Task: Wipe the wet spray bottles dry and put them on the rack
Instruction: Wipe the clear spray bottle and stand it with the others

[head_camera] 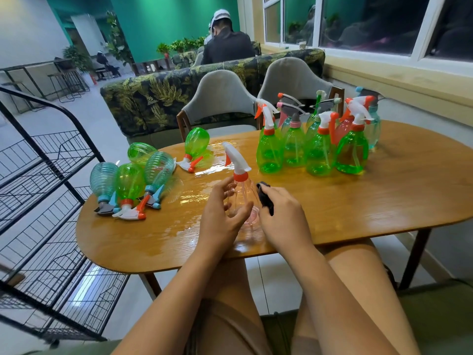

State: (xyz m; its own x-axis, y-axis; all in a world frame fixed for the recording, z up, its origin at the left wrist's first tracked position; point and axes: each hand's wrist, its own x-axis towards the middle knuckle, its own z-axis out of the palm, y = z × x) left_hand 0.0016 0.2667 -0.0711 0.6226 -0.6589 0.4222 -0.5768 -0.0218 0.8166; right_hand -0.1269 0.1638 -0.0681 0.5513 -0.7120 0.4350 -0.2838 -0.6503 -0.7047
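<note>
The left hand (pixel 222 217), fingers loosely spread and empty, sits just left of the upright clear bottle (pixel 242 187); the right hand (pixel 282 222) grips a dark cloth (pixel 264 194) against its right side.

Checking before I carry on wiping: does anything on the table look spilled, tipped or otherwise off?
Yes. Water lies in a film over the table's left half, around five bottles lying on their sides. The clear bottle nearest the camera stands in it too. The upright group at right looks orderly.
</note>
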